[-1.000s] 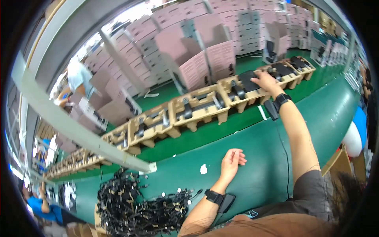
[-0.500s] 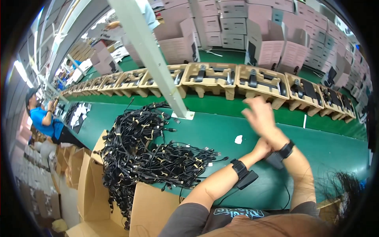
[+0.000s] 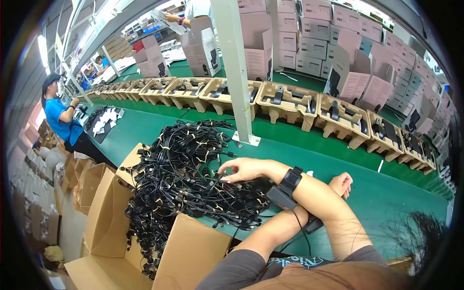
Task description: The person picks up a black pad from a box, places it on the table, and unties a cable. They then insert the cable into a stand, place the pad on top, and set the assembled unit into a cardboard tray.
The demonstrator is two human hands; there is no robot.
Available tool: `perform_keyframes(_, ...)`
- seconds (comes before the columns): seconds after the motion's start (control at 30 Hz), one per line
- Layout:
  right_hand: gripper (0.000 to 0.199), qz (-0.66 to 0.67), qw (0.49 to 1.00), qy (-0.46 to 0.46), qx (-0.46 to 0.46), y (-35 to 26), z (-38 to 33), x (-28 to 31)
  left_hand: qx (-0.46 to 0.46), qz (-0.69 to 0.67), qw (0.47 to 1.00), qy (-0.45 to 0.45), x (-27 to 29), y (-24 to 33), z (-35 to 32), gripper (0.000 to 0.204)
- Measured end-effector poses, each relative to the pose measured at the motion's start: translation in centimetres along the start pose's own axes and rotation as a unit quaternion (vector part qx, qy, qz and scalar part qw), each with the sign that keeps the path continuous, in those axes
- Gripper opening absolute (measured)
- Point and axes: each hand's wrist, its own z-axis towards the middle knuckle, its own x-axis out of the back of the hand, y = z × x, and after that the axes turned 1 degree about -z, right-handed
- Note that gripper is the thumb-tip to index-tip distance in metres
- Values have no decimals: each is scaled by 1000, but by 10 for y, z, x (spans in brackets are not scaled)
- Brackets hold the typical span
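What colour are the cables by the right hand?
Black; the cables by the right hand show best in the head view.

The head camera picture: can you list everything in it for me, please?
Bench: one, green, middle
Cables: uncountable pile, black with pale ties, on bench and into box
Cardboard boxes: several, brown, lower left
Moulded trays: long row, tan, beyond bench
Parts: many, black, in trays
Cartons: many, pinkish-grey, stacked and standing open behind trays
Post: one, pale grey, upright on bench
Papers: pile, white, bench's far left
Co-workers: at least three, nearest in blue, left and back
Wrist straps: two, black, person's wrists
Right hand: one, bare, at cables
Left hand: one, bare, right of cables
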Motion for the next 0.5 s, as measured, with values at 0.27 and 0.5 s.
perform_keyframes(0.27,45,78,995,21,-56,77,-79,12,-54,111,992,-12,24,-36,3,15)
perform_keyframes(0.5,46,-281,933,124,-188,80,-163,60,-259,184,947,-54,40,-35,-5,28)
